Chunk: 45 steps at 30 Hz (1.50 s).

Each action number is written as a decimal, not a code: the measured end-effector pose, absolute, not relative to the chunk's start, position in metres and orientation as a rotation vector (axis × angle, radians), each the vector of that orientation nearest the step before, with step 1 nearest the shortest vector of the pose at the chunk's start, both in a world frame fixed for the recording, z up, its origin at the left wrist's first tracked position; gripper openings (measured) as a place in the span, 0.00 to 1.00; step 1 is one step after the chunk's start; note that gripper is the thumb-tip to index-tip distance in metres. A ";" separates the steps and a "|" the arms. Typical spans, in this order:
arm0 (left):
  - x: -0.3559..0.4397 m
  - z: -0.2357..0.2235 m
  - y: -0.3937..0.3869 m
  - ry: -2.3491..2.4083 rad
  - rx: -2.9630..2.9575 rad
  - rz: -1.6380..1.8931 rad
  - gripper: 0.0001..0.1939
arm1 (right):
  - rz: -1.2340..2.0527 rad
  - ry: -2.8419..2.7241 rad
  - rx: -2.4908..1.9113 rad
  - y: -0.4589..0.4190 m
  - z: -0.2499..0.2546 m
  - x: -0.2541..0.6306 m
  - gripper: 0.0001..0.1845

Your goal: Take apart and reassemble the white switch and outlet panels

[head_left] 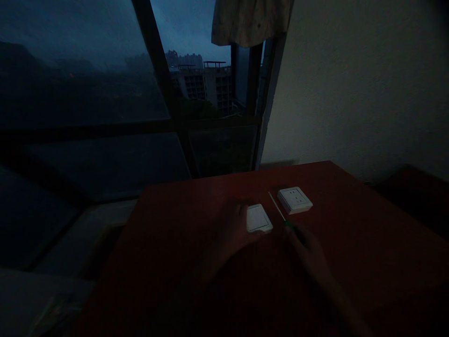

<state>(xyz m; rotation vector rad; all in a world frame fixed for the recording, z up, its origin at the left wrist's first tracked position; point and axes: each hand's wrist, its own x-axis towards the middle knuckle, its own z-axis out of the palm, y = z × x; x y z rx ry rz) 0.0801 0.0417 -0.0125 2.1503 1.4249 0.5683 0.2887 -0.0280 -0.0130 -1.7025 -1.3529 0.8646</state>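
My left hand (240,229) grips a white wall switch (257,218) with a square face, fingers at its far left corner and thumb along its near edge. In my right hand (306,245) is a screwdriver (279,211), held by its green handle, its thin shaft pointing away and to the left. The tip lies between the switch and a white wall socket (295,199), apart from both. That socket sits face up on the reddish-brown table (210,192), its holes showing. Dim light hides much of my fingers.
A dark-framed window (175,124) stands behind and left of the table, with buildings outside. A short curtain (250,21) hangs at its top right. The pale wall (351,93) rises behind the table's right side.
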 end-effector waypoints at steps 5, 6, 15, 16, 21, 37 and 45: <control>0.124 -0.017 0.075 1.402 2.165 0.577 0.39 | 0.763 -1.418 -1.792 -0.057 -0.015 0.327 0.24; 0.131 -0.017 0.080 1.396 2.166 0.579 0.39 | 0.737 -1.441 -1.817 -0.061 -0.016 0.334 0.24; 0.148 -0.022 0.098 1.334 2.195 0.590 0.42 | 0.735 -1.728 -1.909 -0.073 -0.022 0.380 0.22; 0.148 -0.023 0.099 1.331 2.193 0.592 0.42 | 0.738 -1.787 -1.891 -0.072 -0.019 0.382 0.21; 0.149 -0.024 0.098 1.298 2.182 0.642 0.44 | 0.616 -2.015 -1.804 -0.059 -0.008 0.379 0.19; 0.036 -0.013 0.022 1.395 2.191 0.731 0.23 | 0.017 -2.412 -1.651 0.023 -0.016 0.376 0.18; 0.030 -0.021 -0.001 1.394 2.140 0.685 0.18 | -0.120 -2.316 -1.687 0.020 -0.027 0.377 0.19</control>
